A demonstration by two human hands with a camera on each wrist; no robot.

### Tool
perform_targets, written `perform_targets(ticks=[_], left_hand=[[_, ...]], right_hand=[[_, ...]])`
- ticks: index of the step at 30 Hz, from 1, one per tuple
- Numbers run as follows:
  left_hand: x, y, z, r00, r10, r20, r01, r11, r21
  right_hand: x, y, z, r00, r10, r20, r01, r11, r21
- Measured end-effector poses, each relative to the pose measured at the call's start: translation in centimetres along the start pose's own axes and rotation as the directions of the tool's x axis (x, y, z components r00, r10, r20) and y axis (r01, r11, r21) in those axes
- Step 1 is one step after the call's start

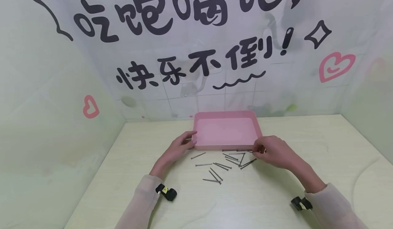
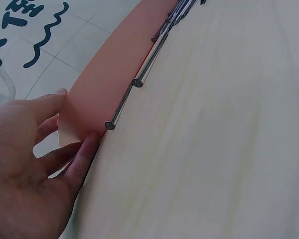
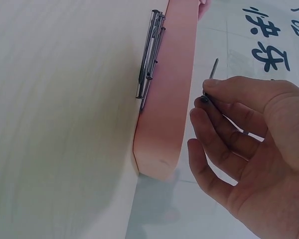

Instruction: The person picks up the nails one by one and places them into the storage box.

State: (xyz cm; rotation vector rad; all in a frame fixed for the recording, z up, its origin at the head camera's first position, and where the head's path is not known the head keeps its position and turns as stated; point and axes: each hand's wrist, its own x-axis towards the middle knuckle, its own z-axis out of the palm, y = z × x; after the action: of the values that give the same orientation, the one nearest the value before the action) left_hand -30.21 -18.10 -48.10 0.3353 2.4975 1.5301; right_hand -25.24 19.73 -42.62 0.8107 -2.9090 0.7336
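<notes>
A shallow pink tray [image 1: 227, 130] sits at the back of the table, its inside bare. My left hand [image 1: 179, 145] holds the tray's left front corner, with fingers along the side and the thumb low by the front wall. Close to the right front corner, my right hand [image 1: 273, 150] pinches a nail [image 3: 214, 68] between thumb and fingertips; its pointed end sticks out past them in the right wrist view. Several loose nails [image 1: 204, 165] lie scattered on the table before the tray, some right along its front wall.
The pale wooden table [image 1: 147, 133] meets a curtain [image 1: 184, 102] printed with black characters at the back. Further sheets hang at both sides, one with a pink heart [image 1: 91, 106]. Small black cameras [image 1: 167, 192] are strapped at both wrists.
</notes>
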Motion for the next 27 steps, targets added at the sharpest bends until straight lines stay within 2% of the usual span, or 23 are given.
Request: perform_targets(ticks=[11,27], left_hand=[[0.23,-0.33,0.03,1.0,0.005,0.0,-0.005,1.0,-0.006],[0.22,-0.45,0.02,1.0,0.007,-0.002,-0.007,1.0,-0.005]], right_hand=[[0.41,0.08,0.05,0.999,0.02,-0.033,-0.021,0.999,-0.032],[0.63,0.33,-0.03,0.998,0.047,-0.039,-0.047,0.999,-0.003]])
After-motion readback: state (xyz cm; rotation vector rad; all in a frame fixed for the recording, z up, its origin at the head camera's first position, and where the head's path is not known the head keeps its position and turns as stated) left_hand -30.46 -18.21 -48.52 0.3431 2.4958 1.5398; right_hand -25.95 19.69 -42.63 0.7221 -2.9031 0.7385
